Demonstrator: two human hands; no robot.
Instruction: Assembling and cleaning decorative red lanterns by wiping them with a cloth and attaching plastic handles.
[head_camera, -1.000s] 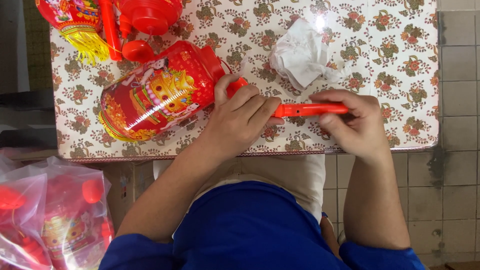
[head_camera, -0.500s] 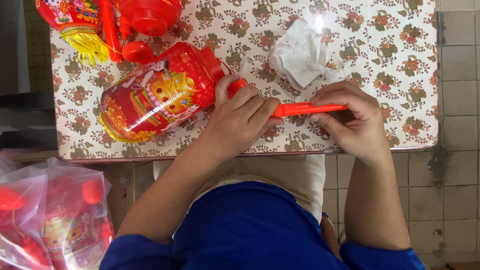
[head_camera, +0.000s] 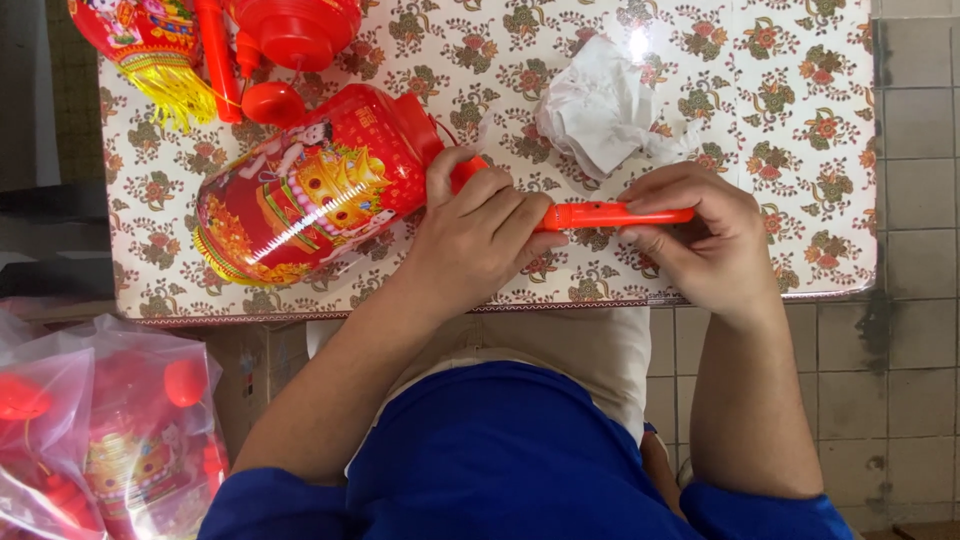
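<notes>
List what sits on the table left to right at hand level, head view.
Red printed lantern → left hand → orange-red stick → right hand, all over the floral tablecloth.

Left hand (head_camera: 470, 235) palm-down, fingers curled; right hand (head_camera: 700, 240) fingers pinched — forearms angled inward.

floral-cloth table (head_camera: 800, 150): red lantern (head_camera: 300, 190) lying on side, crumpled white paper (head_camera: 600, 110), red parts (head_camera: 290, 40) at far edge.

I see little change: my right hand (head_camera: 705, 245) has curled its fingers (head_camera: 665, 200) further over the far end of the orange stick (head_camera: 610, 214), which now lies level beside the red lantern (head_camera: 315, 185).
</notes>
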